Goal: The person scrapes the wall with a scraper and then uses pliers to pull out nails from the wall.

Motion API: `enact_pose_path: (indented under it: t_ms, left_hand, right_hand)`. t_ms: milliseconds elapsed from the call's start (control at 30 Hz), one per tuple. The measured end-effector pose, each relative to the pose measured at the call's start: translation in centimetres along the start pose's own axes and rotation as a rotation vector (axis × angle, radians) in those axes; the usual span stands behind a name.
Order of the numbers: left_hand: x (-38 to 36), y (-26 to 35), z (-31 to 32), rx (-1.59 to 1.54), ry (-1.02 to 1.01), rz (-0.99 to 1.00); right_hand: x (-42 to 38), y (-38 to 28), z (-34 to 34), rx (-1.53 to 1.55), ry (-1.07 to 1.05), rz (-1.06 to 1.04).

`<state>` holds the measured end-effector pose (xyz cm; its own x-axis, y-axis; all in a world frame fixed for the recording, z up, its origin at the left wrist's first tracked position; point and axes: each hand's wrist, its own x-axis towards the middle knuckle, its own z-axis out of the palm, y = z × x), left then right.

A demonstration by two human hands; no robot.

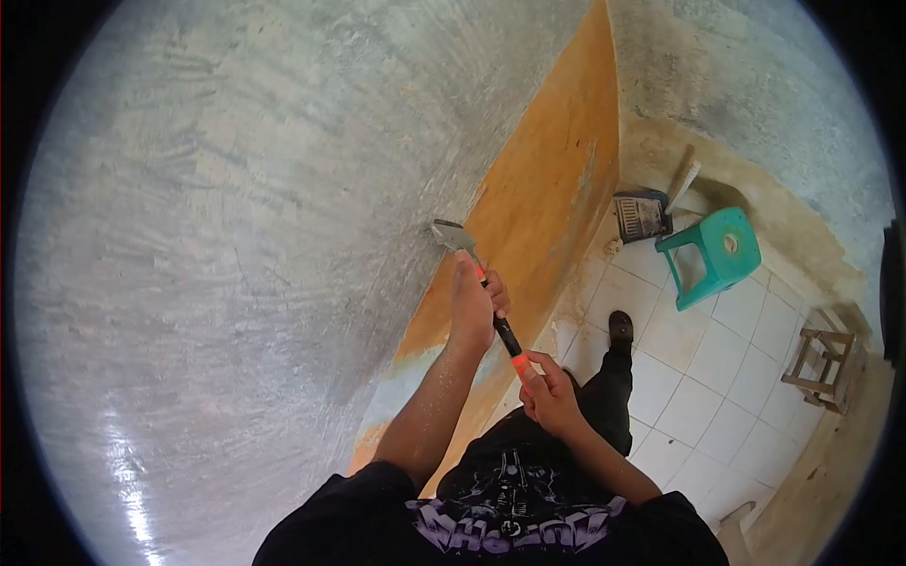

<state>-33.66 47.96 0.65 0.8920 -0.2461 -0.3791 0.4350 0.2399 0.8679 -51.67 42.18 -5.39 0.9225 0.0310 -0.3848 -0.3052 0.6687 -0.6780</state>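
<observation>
A long-handled scraper (508, 336), black with orange-red bands, slants across the middle of the head view. Its flat metal blade (453, 236) meets the wall where the rough grey surface (236, 236) borders a strip of orange paint (543, 179). Close behind the blade, my left hand (472, 304) is wrapped round the upper handle. Lower down, my right hand (551, 398) grips the handle's end, fingers closed over the orange-red part. Pale dust specks show on my left forearm.
A green plastic stool (741, 247) stands on the white tiled floor (694, 377) at right, beside a dark dustpan (642, 217) in the corner. Further right is a small wooden stool (819, 368) by the wall. My dark-shod foot (620, 328) is on the tiles.
</observation>
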Motion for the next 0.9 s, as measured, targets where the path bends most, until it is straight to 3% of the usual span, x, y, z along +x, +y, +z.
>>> enact_pose_path:
  t_ms: [300, 900]
  left_hand:
    - [1.0, 0.1, 1.5, -0.015, 0.028, -0.016]
    - [3.3, 0.6, 3.5, -0.019, 0.021, -0.041]
  right_hand:
    - [0.5, -2.1, -0.5, 0.02, 0.025, 0.085]
    - [2.1, -4.3, -1.0, -0.01, 0.072, 0.058]
